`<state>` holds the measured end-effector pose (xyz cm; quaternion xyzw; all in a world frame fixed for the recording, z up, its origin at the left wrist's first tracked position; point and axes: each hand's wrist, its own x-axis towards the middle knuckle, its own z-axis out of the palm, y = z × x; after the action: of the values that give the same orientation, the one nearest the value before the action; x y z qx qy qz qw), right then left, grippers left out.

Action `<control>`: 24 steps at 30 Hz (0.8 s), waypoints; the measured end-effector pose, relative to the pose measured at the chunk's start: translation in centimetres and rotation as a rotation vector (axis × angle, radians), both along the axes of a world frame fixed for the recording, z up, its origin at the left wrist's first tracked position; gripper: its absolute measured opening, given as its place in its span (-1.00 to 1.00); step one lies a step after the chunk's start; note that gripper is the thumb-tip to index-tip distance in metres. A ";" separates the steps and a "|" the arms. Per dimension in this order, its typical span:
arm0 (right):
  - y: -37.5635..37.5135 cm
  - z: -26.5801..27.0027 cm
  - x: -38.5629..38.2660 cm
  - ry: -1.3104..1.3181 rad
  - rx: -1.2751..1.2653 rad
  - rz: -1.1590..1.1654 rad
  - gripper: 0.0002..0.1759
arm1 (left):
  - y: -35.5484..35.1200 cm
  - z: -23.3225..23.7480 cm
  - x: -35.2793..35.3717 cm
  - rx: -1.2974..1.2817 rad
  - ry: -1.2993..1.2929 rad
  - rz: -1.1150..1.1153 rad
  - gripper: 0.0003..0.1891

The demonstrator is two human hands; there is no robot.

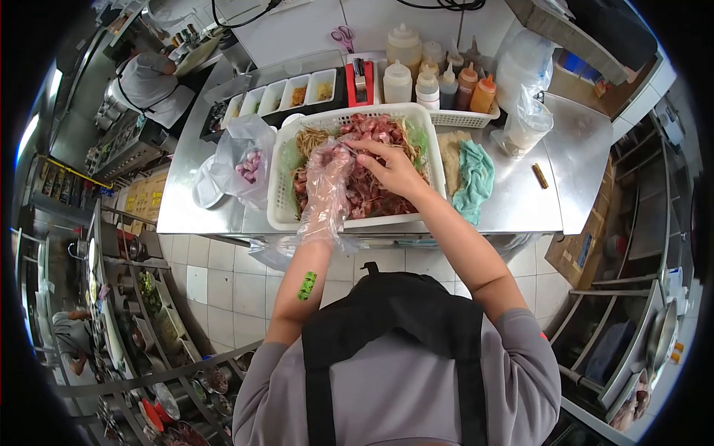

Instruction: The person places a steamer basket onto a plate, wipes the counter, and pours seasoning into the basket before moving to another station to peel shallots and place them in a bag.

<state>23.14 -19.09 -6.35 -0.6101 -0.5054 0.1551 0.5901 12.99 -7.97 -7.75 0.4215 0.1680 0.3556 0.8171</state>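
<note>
At the centre of the frame, over the white basket (282, 212) of red meat pieces (372, 199) on the steel desk (520, 201), the bare right hand (394, 169) pinches the loose plastic glove (323, 212) covering the left hand (333, 165). The film hides how far that hand is open. It seems best to tug gently near the fingertips so the thin film seats without tearing.

i see a white lattice-walled plastic basket (286, 201) heaped with reddish-brown meat pieces (372, 197) and pale tan strands (312, 138). the thin crinkled plastic glove (327, 186) is clear with a milky sheen. the folded terry cloth (473, 178) is teal, the small forearm sticker (307, 285) is bright green with dark marks, and the fabric apron (394, 312) is black over grey sleeves (520, 357).
</note>
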 end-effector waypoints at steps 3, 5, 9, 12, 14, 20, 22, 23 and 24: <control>0.2 -0.2 0.1 0.022 -0.023 0.003 -0.63 | -0.2 0.3 -0.2 0.018 -0.026 -0.013 -0.66; 0.7 -1.0 0.5 -0.042 0.144 -0.009 -0.65 | -0.4 1.2 -0.5 0.046 0.007 -0.089 -0.50; -0.3 0.2 0.2 0.336 -0.023 0.115 -0.66 | -1.3 2.7 -0.5 -0.003 -0.049 -0.144 -0.43; -0.3 0.3 0.2 0.479 -0.036 0.095 -0.66 | -0.7 1.7 -0.1 0.037 0.006 -0.083 -0.46; -0.5 0.5 0.3 0.347 -0.080 0.073 -0.66 | -0.8 2.2 -0.2 0.022 0.057 -0.088 -0.51; -0.1 -0.3 0.3 0.326 -0.056 0.024 -0.66 | -0.2 1.2 0.0 -0.026 -0.004 -0.081 -0.54; 0.3 -0.9 0.8 0.319 -0.009 -0.002 -0.66 | 0.2 0.6 -0.1 -0.023 -0.008 -0.106 -0.54; 0.4 -1.3 1.1 0.313 0.039 -0.028 -0.67 | 0.4 0.2 -0.2 -0.019 -0.011 -0.132 -0.54; 0.2 -1.1 1.1 0.313 0.038 -0.028 -0.67 | 0.3 0.3 -0.2 -0.020 -0.011 -0.131 -0.54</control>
<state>24.25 -18.86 -7.44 -0.5741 -0.4017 0.2303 0.6752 12.76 -7.63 -7.41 0.4216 0.1391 0.3018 0.8437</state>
